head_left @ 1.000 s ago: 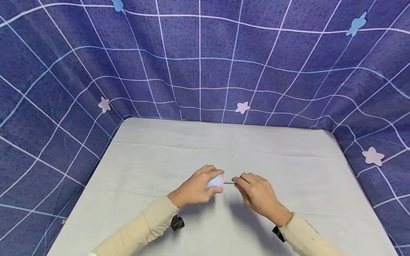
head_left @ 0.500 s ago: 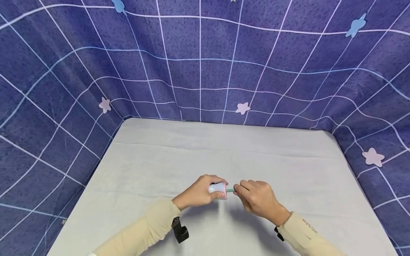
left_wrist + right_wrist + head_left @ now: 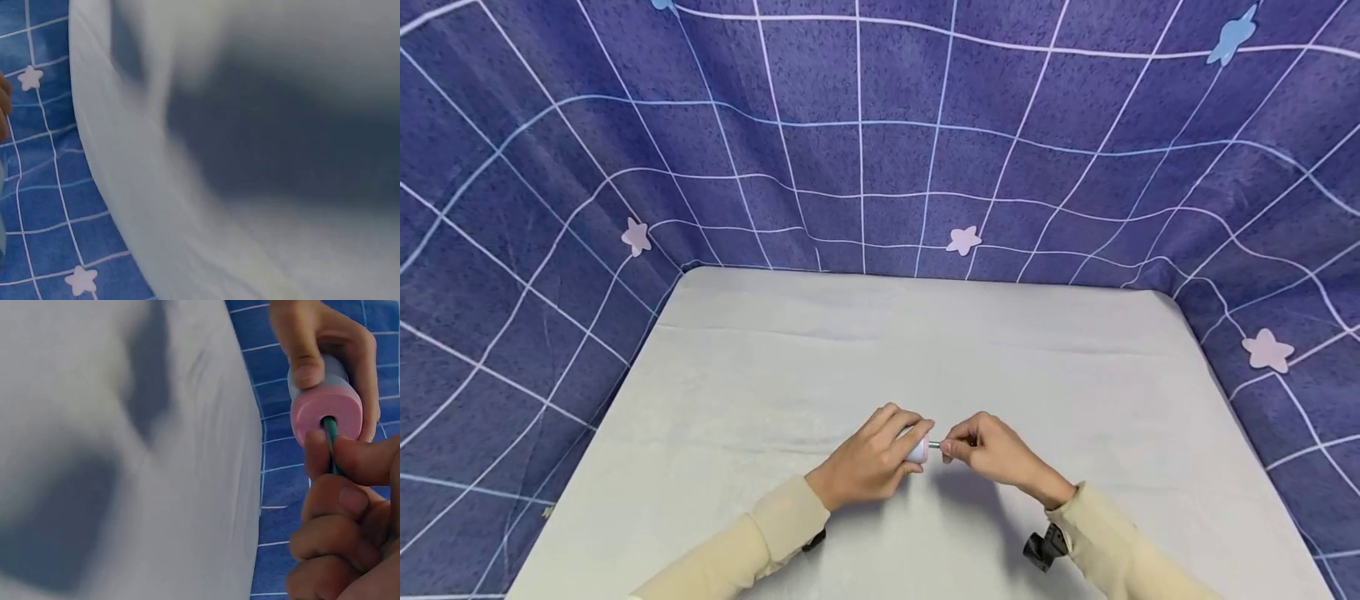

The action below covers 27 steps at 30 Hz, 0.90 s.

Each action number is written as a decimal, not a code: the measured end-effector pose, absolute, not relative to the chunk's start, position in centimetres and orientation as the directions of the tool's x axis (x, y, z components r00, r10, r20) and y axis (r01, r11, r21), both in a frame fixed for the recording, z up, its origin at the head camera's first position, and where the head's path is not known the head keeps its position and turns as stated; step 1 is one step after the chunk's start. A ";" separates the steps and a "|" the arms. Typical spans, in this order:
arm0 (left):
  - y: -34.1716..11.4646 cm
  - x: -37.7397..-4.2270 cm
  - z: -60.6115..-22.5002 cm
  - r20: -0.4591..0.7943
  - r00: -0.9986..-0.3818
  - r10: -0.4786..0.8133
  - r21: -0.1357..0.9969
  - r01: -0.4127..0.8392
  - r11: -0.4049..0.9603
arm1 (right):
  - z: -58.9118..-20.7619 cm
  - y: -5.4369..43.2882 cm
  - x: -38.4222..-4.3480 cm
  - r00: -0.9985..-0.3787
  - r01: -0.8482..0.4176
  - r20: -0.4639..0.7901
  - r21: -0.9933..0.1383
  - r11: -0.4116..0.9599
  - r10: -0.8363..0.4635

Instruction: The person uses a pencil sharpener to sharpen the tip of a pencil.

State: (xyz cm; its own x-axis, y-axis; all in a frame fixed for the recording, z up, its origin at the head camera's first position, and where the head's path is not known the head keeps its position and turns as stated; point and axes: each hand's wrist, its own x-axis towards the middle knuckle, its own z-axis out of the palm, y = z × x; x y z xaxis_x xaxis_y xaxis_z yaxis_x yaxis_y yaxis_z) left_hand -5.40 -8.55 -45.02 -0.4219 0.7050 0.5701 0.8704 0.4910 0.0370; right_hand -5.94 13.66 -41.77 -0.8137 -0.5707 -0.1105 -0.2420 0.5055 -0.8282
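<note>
My left hand [image 3: 868, 458] grips a light-blue pencil sharpener [image 3: 919, 451] from the left in the head view. Its pink end [image 3: 306, 415] faces the right wrist camera, with a hole in the middle. A thin green pencil [image 3: 331, 428] has its tip in that hole. My right hand [image 3: 996, 454] pinches the pencil between thumb and fingers, close to the pink face, while its other fingers curl in below. Both hands are above the white table, their shadows falling on it. In the left wrist view only some fingers [image 3: 4, 106] show at the left edge.
A white cloth [image 3: 820, 350] covers the table. Dark blue curtains [image 3: 895, 150] with a pale grid and stars stand behind and at both sides. Black wrist cameras [image 3: 1045, 547] hang under the cream sleeves.
My right hand has rolled over at the pencil, swinging its wrist camera out to the left. My left hand has rolled the other way over the sharpener. The head view has tilted slightly.
</note>
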 end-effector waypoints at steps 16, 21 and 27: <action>-9.4 -8.3 -41.8 0.507 -0.558 0.657 0.204 0.818 0.537 | -42.9 13.7 -7.4 -0.608 -0.768 0.636 -0.318 0.557 -0.476; -9.3 -8.5 -41.2 0.395 -0.649 0.650 0.362 0.760 0.540 | -43.9 13.8 -8.1 -0.454 -0.819 0.742 -0.130 0.559 -0.493; -9.2 -8.5 -40.1 0.213 -0.739 0.640 0.599 0.616 0.512 | -44.2 13.8 -8.4 -0.208 -0.817 0.826 0.147 0.557 -0.523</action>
State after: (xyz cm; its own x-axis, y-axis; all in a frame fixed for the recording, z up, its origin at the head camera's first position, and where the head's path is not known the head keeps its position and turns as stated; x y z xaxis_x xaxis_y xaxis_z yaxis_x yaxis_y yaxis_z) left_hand -8.53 -9.22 -40.06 -0.7387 0.6397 0.2127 0.6158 0.5121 0.5988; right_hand -8.42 13.82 -44.16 -0.2083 -0.5232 0.8263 -0.8172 0.5574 0.1469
